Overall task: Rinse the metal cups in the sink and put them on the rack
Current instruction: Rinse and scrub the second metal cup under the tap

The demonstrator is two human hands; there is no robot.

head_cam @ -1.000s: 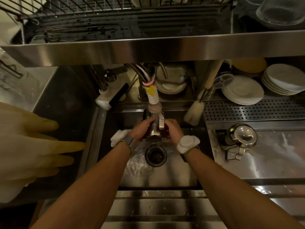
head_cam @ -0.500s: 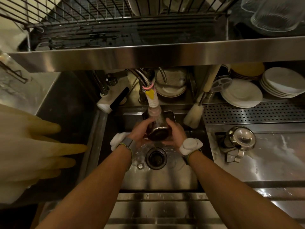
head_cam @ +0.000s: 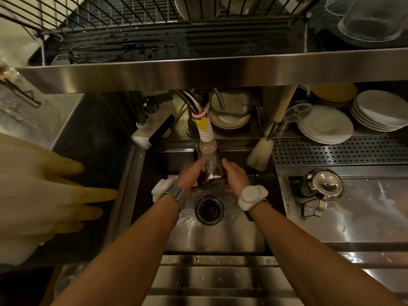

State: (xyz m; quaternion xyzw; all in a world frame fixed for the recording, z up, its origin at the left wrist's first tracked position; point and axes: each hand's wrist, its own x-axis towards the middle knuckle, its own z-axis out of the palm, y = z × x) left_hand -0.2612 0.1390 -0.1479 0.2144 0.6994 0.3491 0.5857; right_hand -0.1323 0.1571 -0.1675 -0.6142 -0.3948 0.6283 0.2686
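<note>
- Two hands: left hand (head_cam: pixel 191 176) and right hand (head_cam: pixel 234 176), each grip closed on one metal cup (head_cam: pixel 212 171) under the faucet nozzle (head_cam: pixel 207 141), above the sink (head_cam: pixel 220 235).
- One drain (head_cam: pixel 209 209).
- One further metal cup (head_cam: pixel 322 188) on the counter (head_cam: pixel 364 217), right.
- One wire rack (head_cam: pixel 123 29) overhead.
- One bottle brush (head_cam: pixel 259 153).
- Two plate stacks (head_cam: pixel 382 115) visible.
- No legible writing.

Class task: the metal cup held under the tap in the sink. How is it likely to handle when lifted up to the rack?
The metal cup is probably slippery: water runs over its shiny wall. It looks rigid, unlikely to break if bumped. Both the left hand and right hand clasp it, suggesting a careful wet grip.
</note>
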